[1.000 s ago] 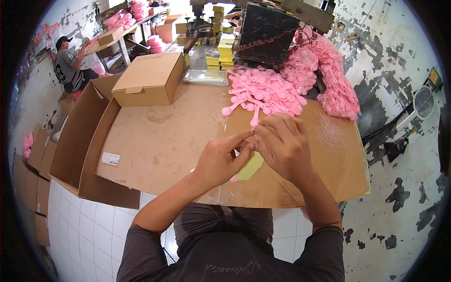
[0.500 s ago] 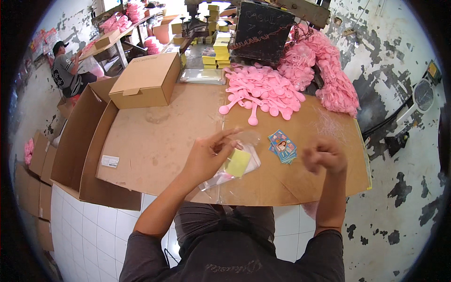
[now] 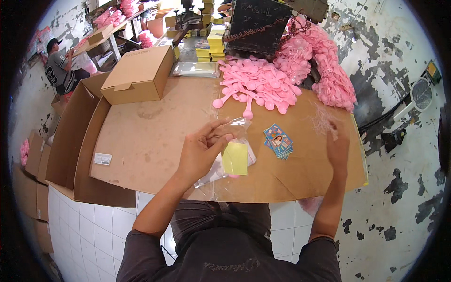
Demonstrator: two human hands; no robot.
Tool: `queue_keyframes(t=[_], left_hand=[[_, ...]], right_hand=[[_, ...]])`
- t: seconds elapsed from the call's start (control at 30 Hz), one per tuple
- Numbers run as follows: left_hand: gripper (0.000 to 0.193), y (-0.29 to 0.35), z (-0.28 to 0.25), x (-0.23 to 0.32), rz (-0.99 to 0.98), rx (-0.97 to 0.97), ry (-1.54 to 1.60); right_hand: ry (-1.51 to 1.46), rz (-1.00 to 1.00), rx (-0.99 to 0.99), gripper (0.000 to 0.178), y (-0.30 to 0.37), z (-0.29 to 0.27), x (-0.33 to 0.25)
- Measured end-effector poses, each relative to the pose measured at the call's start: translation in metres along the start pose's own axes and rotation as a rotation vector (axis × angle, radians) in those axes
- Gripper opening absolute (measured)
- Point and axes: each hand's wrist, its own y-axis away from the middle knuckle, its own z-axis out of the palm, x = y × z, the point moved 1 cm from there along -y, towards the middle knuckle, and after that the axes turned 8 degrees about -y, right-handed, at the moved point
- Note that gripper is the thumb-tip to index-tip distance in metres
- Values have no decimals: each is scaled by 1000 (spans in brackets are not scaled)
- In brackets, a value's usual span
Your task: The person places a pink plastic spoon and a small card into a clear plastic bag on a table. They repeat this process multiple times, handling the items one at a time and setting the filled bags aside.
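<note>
My left hand (image 3: 199, 150) pinches the upper edge of a clear plastic bag (image 3: 240, 123) above the cardboard tabletop. A yellow card (image 3: 235, 159) shows in or against the bag, just below my fingertips. Under it lies more clear packaging, with a bit of pink at its lower edge. My right hand (image 3: 337, 143) is over the right part of the table, its fingertips by a tangle of thin clear strands (image 3: 319, 120). Those fingers are blurred and partly hidden. Between my hands lies a small stack of blue printed cards (image 3: 279, 141).
Beyond my hands is a heap of pink plastic spoons (image 3: 258, 84), with bagged pink pieces (image 3: 333, 80) to its right. A closed cardboard box (image 3: 138, 75) stands far left, beside an open carton (image 3: 70, 155). Yellow stacks (image 3: 216, 42) and a dark machine box (image 3: 258, 28) stand behind. Another person (image 3: 61, 66) sits far left.
My right hand has moved away from me, from beside the blue cards to the thin strands. My left hand keeps hold of the bag, and the yellow card now hangs straighter.
</note>
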Motion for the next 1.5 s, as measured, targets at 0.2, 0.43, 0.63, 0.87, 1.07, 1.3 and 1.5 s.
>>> queue_keyframes(t=[0.2,0.43,0.63,0.87,1.07,1.3,1.5], left_hand=[[39,4,20,-7,-28,-26,-68],[41,16,16,0,-39,-97,211],[32,18,6,-14,-118,-191,108],[24,23,4,-18,-49,-138,1],[23,23,-2,-11,94,-217,-78],[24,22,-10,-7,-61,-229,49],[25,26,-8,-3,-257,-236,18]], right_hand=[[-780,-36,-426,29,45,61,-124],[-1036,91,-529,27,54,84,-136],[-980,54,-527,20,50,84,-136],[-1070,178,-554,11,49,85,-123],[-1110,145,-585,12,46,82,-125],[-1059,130,-640,10,43,77,-133],[-1117,174,-654,14,50,87,-129]])
